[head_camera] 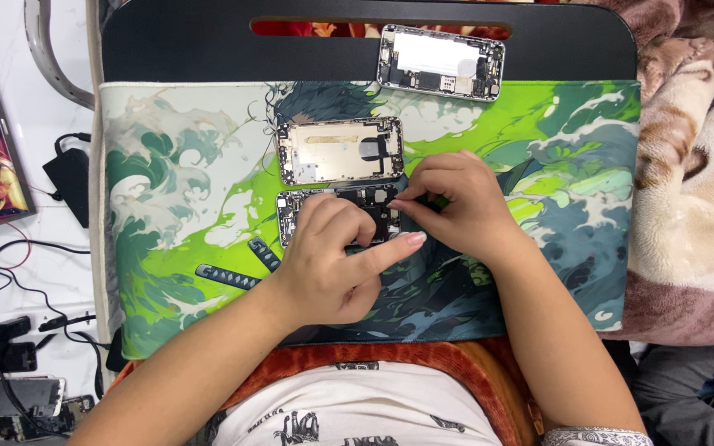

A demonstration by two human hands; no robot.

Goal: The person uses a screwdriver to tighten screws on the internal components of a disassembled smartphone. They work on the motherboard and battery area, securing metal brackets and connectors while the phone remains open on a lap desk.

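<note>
A green wave-print mat (175, 206) covers a black lap tray (167, 49). At 12 o'clock, an opened phone shell (440, 62) rests on the tray's edge. At 3 o'clock lies a brown-and-cream blanket (696, 165). At 9 o'clock, a black charger (69, 183) and cables (10, 272); at 7 o'clock, a dismantled phone (26, 396).

Opened phone housing (336, 211), dark internals exposed, flat on green mat, partly covered
</note>
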